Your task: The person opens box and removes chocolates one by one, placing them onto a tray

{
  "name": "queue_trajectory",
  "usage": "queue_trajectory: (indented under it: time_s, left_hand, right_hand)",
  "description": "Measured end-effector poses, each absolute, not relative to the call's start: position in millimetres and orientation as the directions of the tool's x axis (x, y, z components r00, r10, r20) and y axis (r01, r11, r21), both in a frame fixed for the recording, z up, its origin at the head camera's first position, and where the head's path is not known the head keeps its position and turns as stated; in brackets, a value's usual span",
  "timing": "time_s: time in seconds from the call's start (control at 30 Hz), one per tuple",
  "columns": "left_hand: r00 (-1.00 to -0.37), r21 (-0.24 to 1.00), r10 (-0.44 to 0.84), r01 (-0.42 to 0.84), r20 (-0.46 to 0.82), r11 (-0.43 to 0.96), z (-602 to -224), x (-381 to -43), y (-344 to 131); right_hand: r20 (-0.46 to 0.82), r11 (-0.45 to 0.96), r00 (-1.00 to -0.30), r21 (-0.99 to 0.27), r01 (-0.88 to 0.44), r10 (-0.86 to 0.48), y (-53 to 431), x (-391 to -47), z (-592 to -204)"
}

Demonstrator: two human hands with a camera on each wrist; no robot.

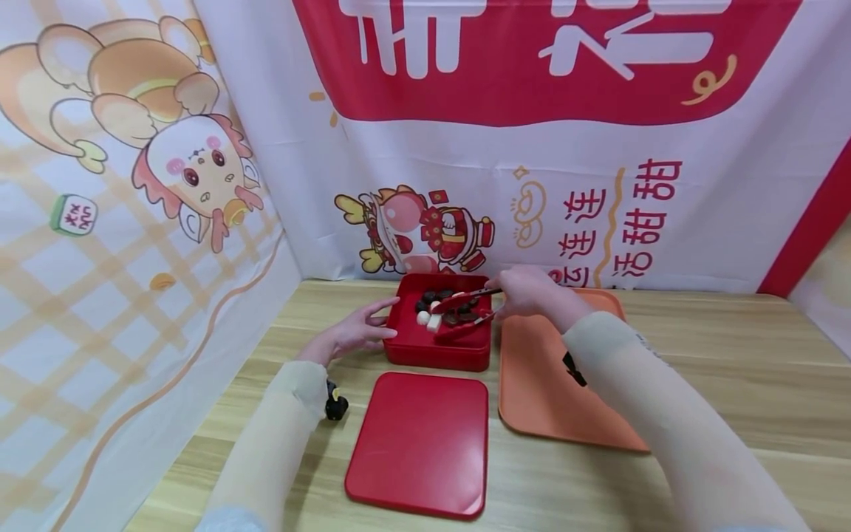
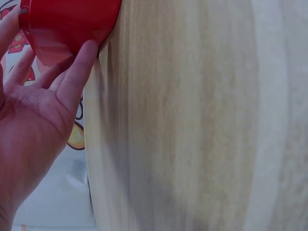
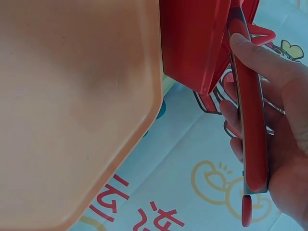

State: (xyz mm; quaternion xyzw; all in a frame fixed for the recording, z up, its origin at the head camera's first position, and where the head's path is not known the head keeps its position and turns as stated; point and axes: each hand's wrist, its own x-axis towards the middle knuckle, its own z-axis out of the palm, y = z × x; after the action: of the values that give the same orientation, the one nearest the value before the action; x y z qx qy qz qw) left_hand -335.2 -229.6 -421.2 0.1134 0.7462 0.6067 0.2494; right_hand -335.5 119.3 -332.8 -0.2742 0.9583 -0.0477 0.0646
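- Printed cloth: we see it behind and to the left of the work; its upper lettering is cut off by the frame edge.
- Wooden table: supports all items; the forearms cover part of its surface.
- Orange tray: lies to the right of the box; the right hand and forearm hide its far and right portions from our head view.
- Red box: stands beyond the lid, near the cloth; the tongs obscure part of its interior.
- Red lid: lies flat in front of the box, fully in view.
- Left hand: fingers extended and spread, fingertips against the left wall of the box; we see it gripping nothing.
- Right hand: curled around the tongs, thumb on the upper handle; the handle partly hides the fingers.
- Red tongs: reach into the box, arms apart.
- Dark pieces: clustered inside the box; we cannot count them reliably.
- White pieces: near the tong tips; we cannot tell whether the tips touch one.
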Motion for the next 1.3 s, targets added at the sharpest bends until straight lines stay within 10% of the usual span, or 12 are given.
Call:
queue_trajectory:
  time_s: [1.3]
  left_hand:
    - [-0.854,0.959,0.465,-0.122,-0.232,0.255,-422,-334,-229]
  right_hand:
    - [-0.081,0.831,-0.828,-0.103,-0.547,-0.555,107,-333,-334]
